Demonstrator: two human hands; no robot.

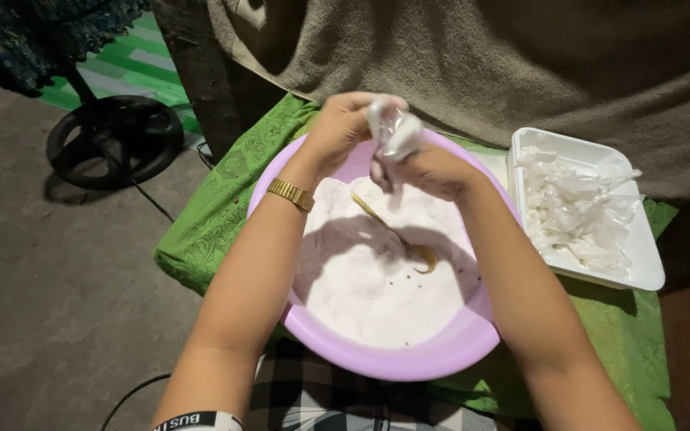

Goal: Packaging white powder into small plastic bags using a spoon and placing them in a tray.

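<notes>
Both hands are up over the far rim of the lilac basin [409, 363], close together and touching. Left hand [343, 128] and right hand [433, 169] are both pinched shut on one small clear plastic bag [394, 132], which bunches up white between the fingers and sticks out above the right knuckles. Bag is held in the air, above the basin's far side, not resting on anything

Left wrist carries a gold watch band [291, 193]. Forearms come in from the bottom of the frame, one each side of the basin

Basin is nearly full of a white powdery or grainy mass [369, 287], surface uneven, a few dark specks in it. A gold-coloured spoon [397, 233] lies in the white mass, handle pointing toward the hands, bowl end near the middle-right, partly sunk in

Basin sits on a green patterned cloth [217, 215] covering the counter. Just right of the basin, on the same cloth, a white foam tray [648, 271] holds a loose heap of more clear plastic bags [576, 211]; tray and basin are close, can't tell if they touch

Behind: grey-brown draped fabric [481, 56]. Left, on the concrete floor [49, 295]: a round black stand base [115, 136] with a black cable [153, 203] running off it
</notes>
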